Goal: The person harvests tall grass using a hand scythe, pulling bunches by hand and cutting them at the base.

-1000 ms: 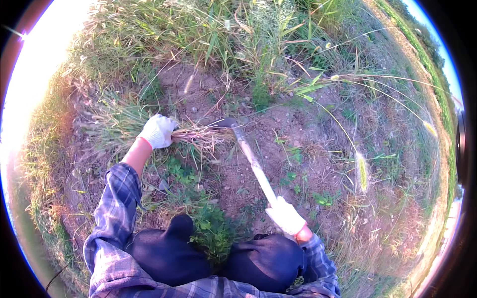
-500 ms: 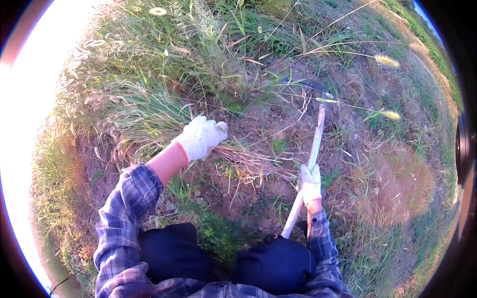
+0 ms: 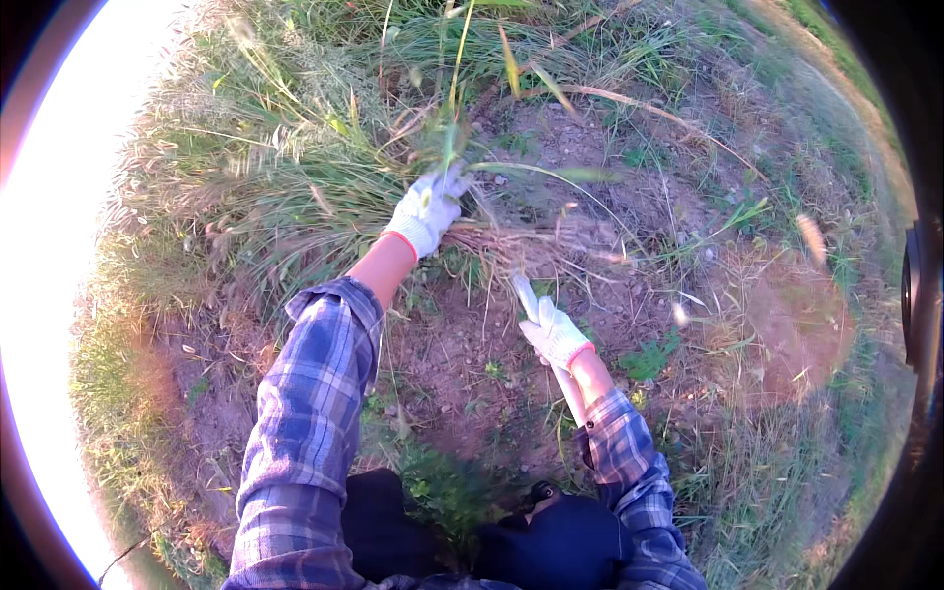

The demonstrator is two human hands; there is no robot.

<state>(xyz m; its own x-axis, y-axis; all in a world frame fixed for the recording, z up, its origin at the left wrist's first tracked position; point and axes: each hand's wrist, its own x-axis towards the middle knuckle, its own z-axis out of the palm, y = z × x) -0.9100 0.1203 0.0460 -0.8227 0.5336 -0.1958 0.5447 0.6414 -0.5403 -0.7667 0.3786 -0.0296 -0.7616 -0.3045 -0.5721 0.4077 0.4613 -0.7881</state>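
My left hand, in a white knit glove with a red cuff, is closed around grass stalks. A long leafy bundle of grass spreads to the left of it, and pale stem ends stick out to the right. Some green blades rise from the fist, blurred by motion. My right hand, gloved the same way, grips the pale wooden handle of a sickle nearer to me. The handle's far end reaches the stem ends. I cannot make out the sickle's blade there.
Tall grass with seed heads stands at the far left. Brown soil with dry bits lies before my knees. A low leafy green plant grows right of my right hand. A long dry stalk arches across the far right.
My left hand has moved farther away and slightly right, to the standing stalks. My right hand has swung the sickle leftward; its curved blade, visible before, no longer shows.
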